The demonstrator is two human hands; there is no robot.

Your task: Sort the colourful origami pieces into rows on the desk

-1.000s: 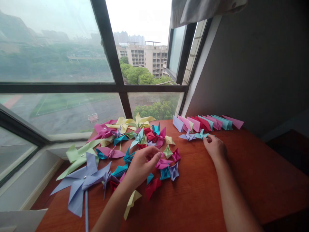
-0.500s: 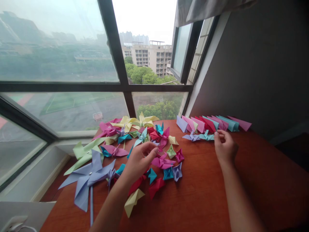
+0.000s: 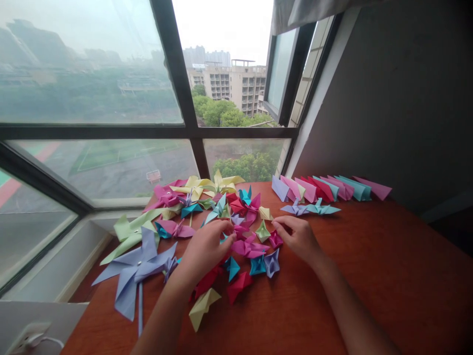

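My left hand (image 3: 210, 242) hovers over a crowd of folded paper pieces, fingers bent and thumb slightly apart, with nothing visible between them. Nearest its fingertips is a magenta paper crane (image 3: 250, 248). From the right, my right hand (image 3: 298, 237) reaches in, fingers loosely curled and no paper seen in them. Its fingertips are close to a pale yellow folded piece (image 3: 265, 213), a light green folded piece (image 3: 263, 231) and a magenta one (image 3: 275, 239); whether they touch, I cannot tell. A lilac crane (image 3: 294, 208) and a light teal crane (image 3: 322, 208) sit behind it.
Folded paper planes (image 3: 325, 190) stand in a row at the table's (image 3: 369, 276) back right. A lilac pinwheel (image 3: 138, 266) and a light green pinwheel (image 3: 129, 234) lie left, with yellow pinwheels (image 3: 219, 183) by the window (image 3: 246, 158). A yellow piece (image 3: 203, 306) lies in front.
My right hand has moved left from the light teal crane to the edge of the paper pile, leaving that crane beside the lilac one. My left hand has shifted slightly left.
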